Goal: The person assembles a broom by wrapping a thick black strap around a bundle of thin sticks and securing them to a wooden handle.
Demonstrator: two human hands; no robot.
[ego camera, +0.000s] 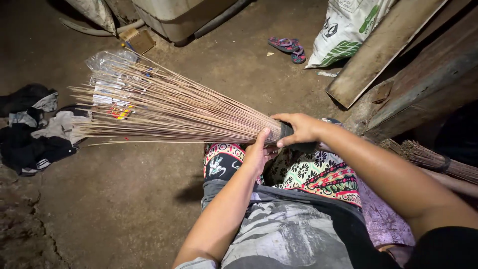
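A stick broom (pixel 169 107) made of thin pale ribs lies across my lap, its loose ends fanning out to the left over the floor. My right hand (pixel 298 128) grips its bound base, which is wrapped in a dark band. My left hand (pixel 259 149) holds the ribs from below, just left of the band, thumb up against the bundle. One single rib sticks out straight to the left under the bundle.
Dark and grey clothes (pixel 32 129) lie in a heap at left. Clear plastic packets (pixel 112 79) sit under the broom tips. A pair of sandals (pixel 289 47) and a white sack (pixel 343 27) are at the back. Wooden planks (pixel 393 55) lean at right, above another broom (pixel 433 159).
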